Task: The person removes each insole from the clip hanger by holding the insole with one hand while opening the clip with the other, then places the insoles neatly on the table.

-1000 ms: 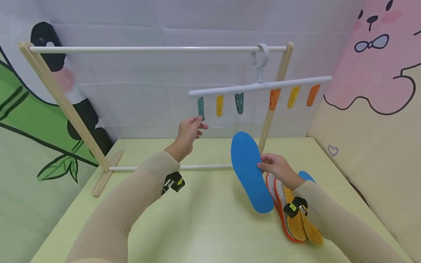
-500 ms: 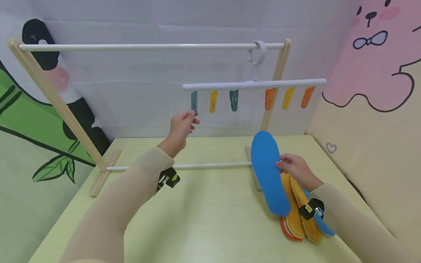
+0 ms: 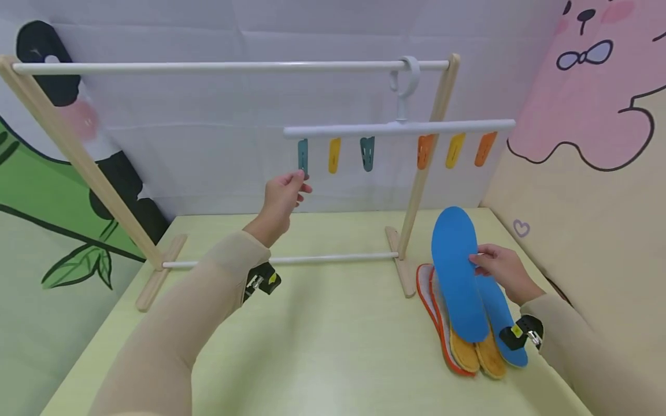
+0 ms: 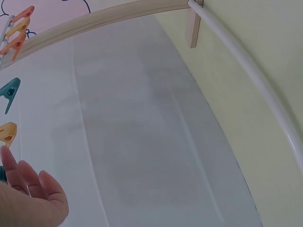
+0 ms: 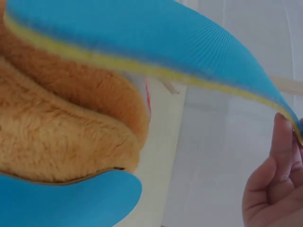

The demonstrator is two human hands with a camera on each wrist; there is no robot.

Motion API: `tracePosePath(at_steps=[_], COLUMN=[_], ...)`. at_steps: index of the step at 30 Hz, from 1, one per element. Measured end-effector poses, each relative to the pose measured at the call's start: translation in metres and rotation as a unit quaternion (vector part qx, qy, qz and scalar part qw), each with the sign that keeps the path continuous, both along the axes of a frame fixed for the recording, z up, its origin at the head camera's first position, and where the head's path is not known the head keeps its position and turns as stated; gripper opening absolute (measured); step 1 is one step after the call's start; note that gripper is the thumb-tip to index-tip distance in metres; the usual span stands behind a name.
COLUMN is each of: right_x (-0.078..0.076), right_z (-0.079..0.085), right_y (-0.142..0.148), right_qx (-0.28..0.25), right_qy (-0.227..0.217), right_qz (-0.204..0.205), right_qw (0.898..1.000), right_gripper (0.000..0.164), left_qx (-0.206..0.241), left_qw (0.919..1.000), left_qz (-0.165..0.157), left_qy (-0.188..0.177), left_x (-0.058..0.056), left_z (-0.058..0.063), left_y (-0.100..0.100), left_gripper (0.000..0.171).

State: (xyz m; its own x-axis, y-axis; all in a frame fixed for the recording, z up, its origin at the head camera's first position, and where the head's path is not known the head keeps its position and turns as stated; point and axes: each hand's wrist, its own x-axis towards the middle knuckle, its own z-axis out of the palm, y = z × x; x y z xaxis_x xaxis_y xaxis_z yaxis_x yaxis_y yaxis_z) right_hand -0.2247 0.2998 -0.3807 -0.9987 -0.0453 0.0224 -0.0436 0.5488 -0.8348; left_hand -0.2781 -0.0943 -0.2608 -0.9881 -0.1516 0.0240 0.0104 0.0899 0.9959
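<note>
My right hand [image 3: 503,270] pinches a blue insole [image 3: 457,271] by its right edge, over a group of insoles on the table. In the right wrist view that insole's thin yellow side shows beside the fingers. At the hanger's left end, my left hand [image 3: 280,202] pinches the lower tip of a teal clothespin [image 3: 303,152] between thumb and finger. The white hanger [image 3: 354,130] bears several clothespins in teal, yellow and orange. Under the held insole lie furry tan insoles [image 5: 71,137], another blue insole [image 3: 501,320] and red-edged grey insoles [image 3: 428,289], partly hidden.
A drying rack with a white top rail [image 3: 208,68] and wooden legs [image 3: 83,156] stands on the pale table [image 3: 322,346]. Its lower rail [image 3: 333,258] runs near the tabletop. A printed cloth backdrop [image 3: 208,156] rises behind it.
My right hand has carried the blue insole rightward, from beside the pile to over it. The left hand keeps its pinch on the teal clothespin; the hanger has levelled out.
</note>
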Motion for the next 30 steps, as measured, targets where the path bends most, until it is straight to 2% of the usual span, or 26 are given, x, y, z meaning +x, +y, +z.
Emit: tracePosePath(at_steps=[6,17,30], right_x=[-0.004,-0.007,-0.002], right_z=[-0.005,0.0,-0.016], right_y=[0.009,0.038,0.062], right_qx=[0.006,0.052,0.08], right_qy=[-0.028,0.004,-0.05], right_qz=[-0.005,0.021,0.035], right_qw=[1.0,0.998,0.995], right_gripper=[0.049,0.051,0.05], left_qx=[-0.002,-0.003,-0.011], left_qw=[1.0,0.9999,0.9999], left_qz=[0.001,0.01,0.004], left_qy=[-0.003,0.007,0.0], left_x=[0.0,0.002,0.005], left_z=[0.0,0.001,0.001], left_y=[0.001,0.001,0.0], left_gripper=[0.033,0.033,0.035])
